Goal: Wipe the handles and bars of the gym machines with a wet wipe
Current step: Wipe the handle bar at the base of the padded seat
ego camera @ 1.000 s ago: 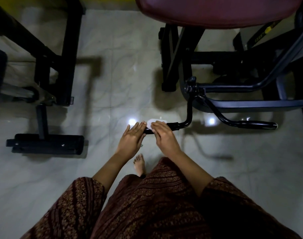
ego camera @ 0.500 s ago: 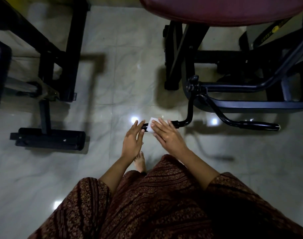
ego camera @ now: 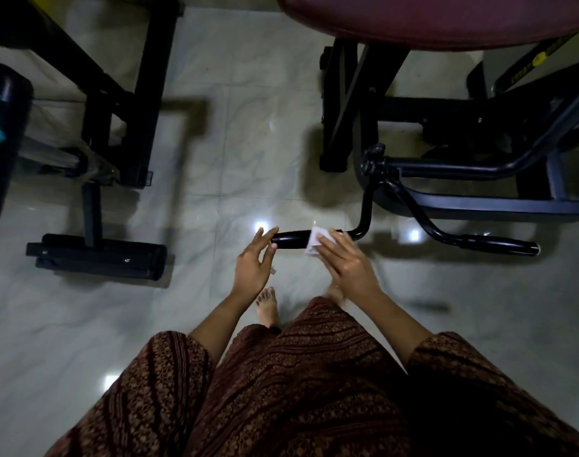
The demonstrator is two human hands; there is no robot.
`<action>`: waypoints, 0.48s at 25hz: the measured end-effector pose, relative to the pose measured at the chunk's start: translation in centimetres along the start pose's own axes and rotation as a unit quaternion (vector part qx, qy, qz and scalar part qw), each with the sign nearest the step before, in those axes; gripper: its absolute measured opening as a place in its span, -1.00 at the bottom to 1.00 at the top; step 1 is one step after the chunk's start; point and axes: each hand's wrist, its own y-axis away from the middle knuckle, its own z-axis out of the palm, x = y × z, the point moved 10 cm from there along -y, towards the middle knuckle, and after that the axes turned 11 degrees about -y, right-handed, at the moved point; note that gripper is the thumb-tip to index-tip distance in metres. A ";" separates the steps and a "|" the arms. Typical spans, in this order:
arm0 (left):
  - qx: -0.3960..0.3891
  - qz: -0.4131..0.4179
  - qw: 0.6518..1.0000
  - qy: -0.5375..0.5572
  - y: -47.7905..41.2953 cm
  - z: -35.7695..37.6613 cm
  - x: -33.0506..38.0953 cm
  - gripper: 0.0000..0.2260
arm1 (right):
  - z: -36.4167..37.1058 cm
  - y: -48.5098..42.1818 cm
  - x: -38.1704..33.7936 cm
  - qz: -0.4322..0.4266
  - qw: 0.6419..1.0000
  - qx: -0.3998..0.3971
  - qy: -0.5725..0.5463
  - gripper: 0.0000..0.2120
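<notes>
Glossy marble floor [ego camera: 248,127] (bright glints) beneath black handle [ego camera: 291,240], wipe [ego camera: 314,241], right hand [ego camera: 349,263]

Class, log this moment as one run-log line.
phase: wiping | right hand: presses wet wipe onto black handle | left hand: open, fingertips at handle's free end

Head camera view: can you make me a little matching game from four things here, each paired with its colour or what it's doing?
Things:
1. wet wipe
2. left hand
3. right hand
4. seat pad

Descriptions:
A. maroon, at the top edge of the view
B. fingers straight, by the free end of the handle
C. white, draped on the handle
D. lying over the wet wipe on the handle

Pairs: 1-C, 2-B, 3-D, 4-A
</notes>
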 end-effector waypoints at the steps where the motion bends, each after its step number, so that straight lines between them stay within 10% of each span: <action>1: 0.001 -0.004 1.000 0.006 0.1 0.0 0.0 -0.67 | -1.1 1.1 1.9 0.059 0.998 0.026 0.007 -0.66; 4: 0.007 -0.012 1.000 0.014 0.4 0.0 0.2 -0.68 | -1.3 1.2 4.1 0.204 0.978 0.054 -0.003 -0.61; 9: 0.035 0.045 0.995 -0.077 0.3 -0.6 1.2 -0.60 | 2.9 -2.6 -2.8 0.040 0.997 -0.029 -0.065 -0.70; 12: 0.045 0.070 0.991 -0.108 0.0 -0.8 1.4 -0.64 | 1.0 -1.1 1.5 0.149 0.988 -0.027 -0.038 -0.62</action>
